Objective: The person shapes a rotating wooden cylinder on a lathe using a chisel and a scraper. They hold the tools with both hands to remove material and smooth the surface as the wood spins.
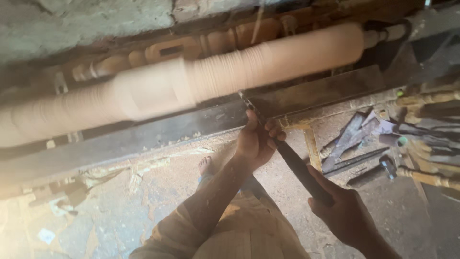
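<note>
A long pale wooden workpiece spins blurred on a lathe, lying across the upper part of the view. A long dark chisel reaches from the lower right up to the wood, resting on the dark metal tool rest. My left hand grips the chisel's blade near the rest, thumb pressed along it. My right hand holds the chisel's handle end at the lower right. The chisel tip touches the wood near its middle.
Several metal chisels and tools lie on the dusty floor at the right, beside turned wooden spindles. Another carved wooden piece rests behind the lathe against a rough wall. My bare foot shows on the sawdust floor.
</note>
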